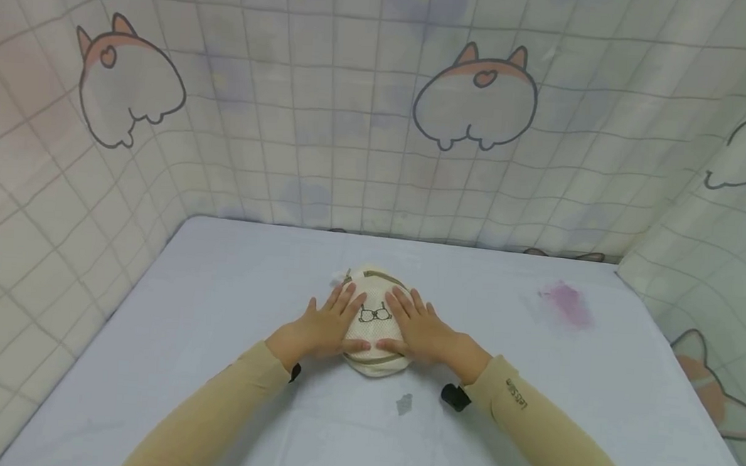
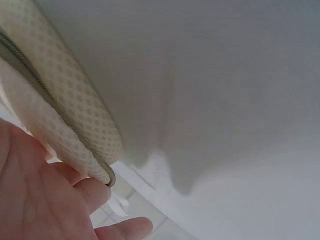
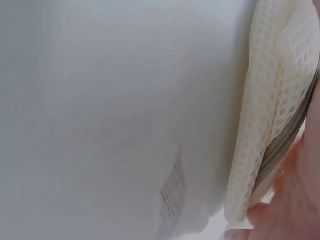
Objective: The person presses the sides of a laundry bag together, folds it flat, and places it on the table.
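Observation:
A round, cream mesh laundry bag (image 1: 373, 333) with a pair of glasses drawn on top lies on the white table. On its left side rests my left hand (image 1: 324, 328), fingers spread and nearly straight, pointing forward. My right hand (image 1: 424, 334) lies on the opposite side in the same way, and the thumbs come close together near the front. In the left wrist view a grey-brown zipper (image 2: 45, 92) runs along the bag's puffed side, beside the palm. The right wrist view shows the bag's mesh wall (image 3: 257, 100) and zipper (image 3: 285, 142) next to the right hand.
The white-covered table (image 1: 216, 287) meets a checked curtain (image 1: 354, 118) with cartoon animals behind it and at both sides. A grey patch (image 1: 404, 404) marks the cloth in front of the bag, a pink one (image 1: 570, 306) at the right. A small black device (image 1: 455, 397) sits under the right wrist.

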`<state>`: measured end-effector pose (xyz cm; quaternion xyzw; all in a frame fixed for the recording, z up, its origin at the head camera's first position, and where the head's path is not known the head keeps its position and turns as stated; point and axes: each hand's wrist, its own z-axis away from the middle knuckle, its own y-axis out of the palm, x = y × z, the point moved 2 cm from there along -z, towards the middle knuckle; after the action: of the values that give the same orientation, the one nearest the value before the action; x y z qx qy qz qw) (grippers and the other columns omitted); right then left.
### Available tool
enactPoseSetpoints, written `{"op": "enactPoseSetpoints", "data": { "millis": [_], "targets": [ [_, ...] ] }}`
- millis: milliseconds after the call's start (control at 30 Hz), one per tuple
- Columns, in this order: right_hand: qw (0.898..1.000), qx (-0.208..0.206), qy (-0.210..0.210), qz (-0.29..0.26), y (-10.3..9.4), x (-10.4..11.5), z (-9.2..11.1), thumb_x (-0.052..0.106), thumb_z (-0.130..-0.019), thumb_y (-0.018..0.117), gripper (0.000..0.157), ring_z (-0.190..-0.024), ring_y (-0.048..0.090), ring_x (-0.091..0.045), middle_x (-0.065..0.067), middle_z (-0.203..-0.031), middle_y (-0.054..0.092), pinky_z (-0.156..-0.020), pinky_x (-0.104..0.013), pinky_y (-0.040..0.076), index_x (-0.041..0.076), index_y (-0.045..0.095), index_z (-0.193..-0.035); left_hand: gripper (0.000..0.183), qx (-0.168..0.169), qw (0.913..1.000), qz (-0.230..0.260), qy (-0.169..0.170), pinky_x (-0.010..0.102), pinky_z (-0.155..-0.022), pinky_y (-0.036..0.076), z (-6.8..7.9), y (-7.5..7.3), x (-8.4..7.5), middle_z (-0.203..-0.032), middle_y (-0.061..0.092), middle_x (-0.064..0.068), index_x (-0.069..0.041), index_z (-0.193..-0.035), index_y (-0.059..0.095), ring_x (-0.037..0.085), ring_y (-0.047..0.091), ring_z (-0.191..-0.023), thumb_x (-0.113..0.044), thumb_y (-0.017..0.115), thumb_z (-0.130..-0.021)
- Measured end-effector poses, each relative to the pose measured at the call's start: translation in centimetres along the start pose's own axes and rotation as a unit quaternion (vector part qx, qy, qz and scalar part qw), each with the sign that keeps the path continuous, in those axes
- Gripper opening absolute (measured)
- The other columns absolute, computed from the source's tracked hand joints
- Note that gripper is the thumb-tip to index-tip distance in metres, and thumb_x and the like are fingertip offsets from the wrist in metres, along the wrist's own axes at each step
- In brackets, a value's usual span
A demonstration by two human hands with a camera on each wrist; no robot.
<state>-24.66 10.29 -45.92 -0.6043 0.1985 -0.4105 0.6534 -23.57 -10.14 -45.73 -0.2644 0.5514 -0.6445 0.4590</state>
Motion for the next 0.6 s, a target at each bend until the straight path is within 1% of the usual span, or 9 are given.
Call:
{"op": "enactPoseSetpoints", "data": {
  "millis": [133,200,300,400,500,600],
  "targets": [
    [1.000,-0.006,-0.012,-0.010,-1.0,0.0,0.1,0.064,-0.089,0.038,0.089,-0.137,0.003,-0.042,-0.012,-0.154,-0.001,-0.107,-0.055,0.014,0.009,0.003,-0.150,0.093,0.000,0.9998,0.018,0.003,0.063,-0.102,0.017,-0.2,-0.5,0.3,-0.154,-0.008,0.010,-0.017,-0.151,0.001,0.031,-0.004,-0.139,-0.072,0.035,-0.084],
    [1.000,-0.015,-0.020,-0.011,-1.5,-0.1,0.2,0.062,-0.090,0.040,0.085,-0.136,0.008,-0.044,-0.013,-0.154,0.003,-0.107,-0.055,0.015,0.009,0.008,-0.150,0.089,-0.007,0.9997,0.024,0.006,0.063,-0.102,0.019,-0.3,-0.8,0.5,-0.155,-0.003,0.010,-0.017,-0.151,0.005,0.032,0.000,-0.139,-0.069,0.037,-0.086],
    [0.999,-0.029,-0.029,-0.022,-2.3,-0.2,0.2,0.058,-0.092,0.042,0.079,-0.136,0.012,-0.043,-0.012,-0.154,0.007,-0.107,-0.055,0.016,0.011,0.016,-0.150,0.084,-0.017,0.9992,0.036,0.007,0.062,-0.101,0.022,-0.3,-1.6,0.9,-0.155,0.004,0.009,-0.018,-0.151,0.011,0.032,0.006,-0.139,-0.065,0.040,-0.088],
    [0.998,-0.038,-0.033,-0.035,-2.7,-0.5,0.4,0.057,-0.092,0.042,0.075,-0.137,0.011,-0.039,-0.010,-0.154,0.009,-0.107,-0.053,0.016,0.013,0.019,-0.149,0.079,-0.020,0.9980,0.059,0.012,0.062,-0.102,0.021,0.0,-2.3,1.3,-0.154,0.008,0.009,-0.019,-0.151,0.013,0.032,0.007,-0.139,-0.062,0.040,-0.090],
    [0.997,-0.040,-0.032,-0.056,-3.0,-0.7,0.8,0.057,-0.092,0.041,0.074,-0.138,0.008,-0.035,-0.008,-0.154,0.009,-0.108,-0.052,0.015,0.015,0.021,-0.149,0.075,-0.025,0.9958,0.086,0.017,0.060,-0.104,0.018,0.5,-2.9,1.7,-0.154,0.008,0.007,-0.021,-0.150,0.016,0.030,0.008,-0.139,-0.061,0.040,-0.091],
    [0.995,-0.047,-0.032,-0.083,-3.5,-0.9,1.3,0.057,-0.092,0.042,0.072,-0.139,0.006,-0.031,-0.005,-0.155,0.009,-0.109,-0.051,0.013,0.016,0.023,-0.149,0.070,-0.054,0.9914,0.116,0.026,0.058,-0.105,0.017,1.3,-3.8,2.2,-0.154,0.012,0.005,-0.022,-0.149,0.024,0.028,0.011,-0.139,-0.057,0.044,-0.092]
  ]
}}
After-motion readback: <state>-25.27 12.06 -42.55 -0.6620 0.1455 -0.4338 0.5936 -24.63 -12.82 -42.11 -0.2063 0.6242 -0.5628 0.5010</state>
